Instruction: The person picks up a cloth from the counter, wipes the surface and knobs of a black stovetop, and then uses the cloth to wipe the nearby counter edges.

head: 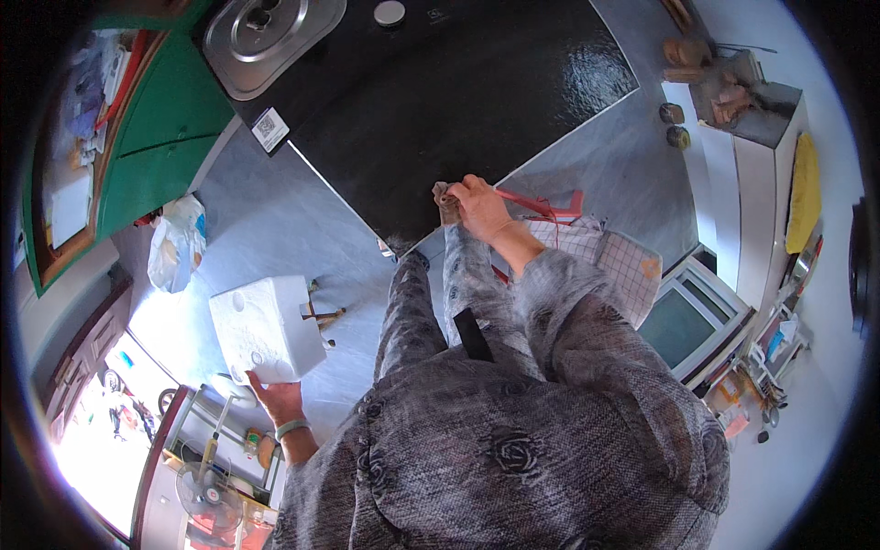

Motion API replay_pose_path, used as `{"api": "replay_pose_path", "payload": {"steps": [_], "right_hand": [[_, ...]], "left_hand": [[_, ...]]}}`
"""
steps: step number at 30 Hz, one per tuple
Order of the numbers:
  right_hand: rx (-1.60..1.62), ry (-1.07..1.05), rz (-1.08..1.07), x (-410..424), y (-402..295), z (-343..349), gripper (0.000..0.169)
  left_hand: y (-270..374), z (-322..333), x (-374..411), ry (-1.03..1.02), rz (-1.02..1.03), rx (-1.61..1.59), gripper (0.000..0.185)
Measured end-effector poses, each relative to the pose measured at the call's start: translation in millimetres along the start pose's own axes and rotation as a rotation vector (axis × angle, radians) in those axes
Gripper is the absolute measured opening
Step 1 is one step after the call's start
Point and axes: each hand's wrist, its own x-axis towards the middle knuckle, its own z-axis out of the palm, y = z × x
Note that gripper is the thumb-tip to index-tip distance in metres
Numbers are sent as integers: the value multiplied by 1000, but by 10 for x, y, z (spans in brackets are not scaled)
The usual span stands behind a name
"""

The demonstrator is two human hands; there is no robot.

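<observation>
My left hand [278, 400], with a pale bangle at the wrist, grips the lower edge of a white foam box [265, 333]. The box is held tilted above the floor, to the left of my legs. At the near corner of a glossy black tabletop [440, 103], the fingers of my right hand [485, 212] pinch a crumpled brownish cloth [448, 212]. Part of this cloth hangs over the table edge, and the palm side of that hand is hidden.
A red-framed chair [543, 204] with a checked cushion [622, 265] stands close by my right arm. Metal lid [275, 41] and round white cap [390, 12] are on the tabletop. Left are a green cabinet [165, 144], a plastic bag [179, 244] and a standing fan [210, 496].
</observation>
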Motion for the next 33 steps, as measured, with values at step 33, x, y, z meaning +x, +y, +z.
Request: {"api": "replay_pose_path", "payload": {"steps": [33], "right_hand": [[56, 513, 292, -124, 236, 207, 19]], "left_hand": [[-107, 273, -98, 59, 12, 75, 95]]}}
